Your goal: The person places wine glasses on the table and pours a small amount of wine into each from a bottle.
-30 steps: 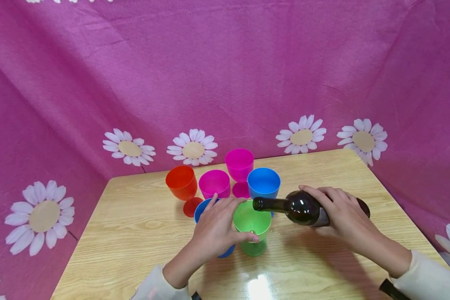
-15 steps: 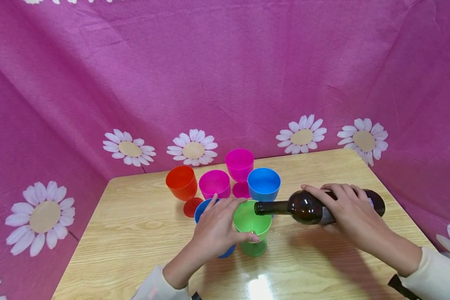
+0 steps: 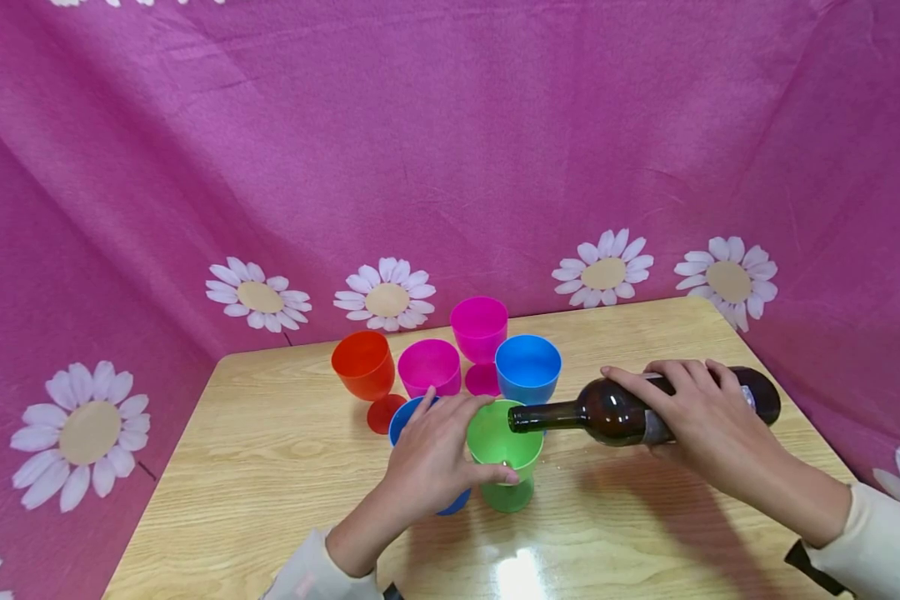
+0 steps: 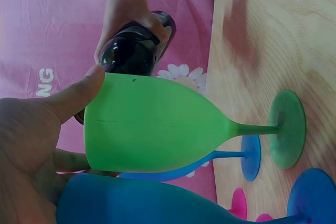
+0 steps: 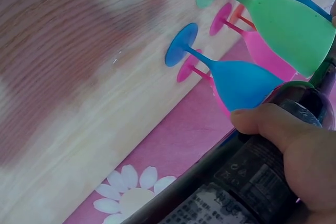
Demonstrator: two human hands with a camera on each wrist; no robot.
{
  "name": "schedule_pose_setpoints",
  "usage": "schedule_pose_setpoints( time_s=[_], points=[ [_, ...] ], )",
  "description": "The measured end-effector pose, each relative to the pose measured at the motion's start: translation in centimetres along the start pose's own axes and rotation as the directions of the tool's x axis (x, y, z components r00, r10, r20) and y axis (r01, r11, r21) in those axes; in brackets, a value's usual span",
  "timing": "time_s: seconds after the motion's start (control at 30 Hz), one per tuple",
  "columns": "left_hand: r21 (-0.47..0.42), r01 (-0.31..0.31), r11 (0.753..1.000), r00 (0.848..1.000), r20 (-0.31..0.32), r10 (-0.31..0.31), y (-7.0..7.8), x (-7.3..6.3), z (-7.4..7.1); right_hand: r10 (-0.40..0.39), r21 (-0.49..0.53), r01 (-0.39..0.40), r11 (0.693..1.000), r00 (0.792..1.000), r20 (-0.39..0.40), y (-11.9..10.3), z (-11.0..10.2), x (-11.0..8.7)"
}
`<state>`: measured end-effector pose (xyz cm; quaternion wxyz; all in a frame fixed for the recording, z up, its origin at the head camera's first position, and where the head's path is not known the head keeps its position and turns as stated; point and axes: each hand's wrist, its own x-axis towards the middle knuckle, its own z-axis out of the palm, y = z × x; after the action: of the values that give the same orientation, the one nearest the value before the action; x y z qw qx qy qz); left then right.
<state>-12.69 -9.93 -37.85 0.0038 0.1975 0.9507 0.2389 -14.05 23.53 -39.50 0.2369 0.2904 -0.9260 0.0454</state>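
Note:
My left hand holds the green plastic goblet near its rim, the thumb on the near side and the fingers on the far side. In the left wrist view the goblet's foot is at the wooden tabletop. With my right hand I grip a dark glass wine bottle round its body. It lies nearly level in the air, and its mouth is over the goblet's right rim. A blue goblet stands close beside the green one, partly hidden under my left hand in the head view.
Behind stand another blue goblet, two magenta goblets, a front one and a back one, and an orange-red goblet at the left. Small droplets lie on the table. A pink flowered cloth hangs behind it.
The bottle's base and my right hand have moved right, and the base has risen, bringing the bottle to nearly level. My left hand and the goblets have kept their places.

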Motion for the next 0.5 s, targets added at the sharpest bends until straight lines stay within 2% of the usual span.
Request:
schedule_pose_setpoints(
  time_s=[0.5],
  points=[
    [-0.006,-0.001,1.0,1.0,0.006,0.001,-0.04,-0.06,-0.03,-0.011,-0.045,0.012,0.999,0.999,0.033,-0.11,-1.0,0.32]
  ],
)
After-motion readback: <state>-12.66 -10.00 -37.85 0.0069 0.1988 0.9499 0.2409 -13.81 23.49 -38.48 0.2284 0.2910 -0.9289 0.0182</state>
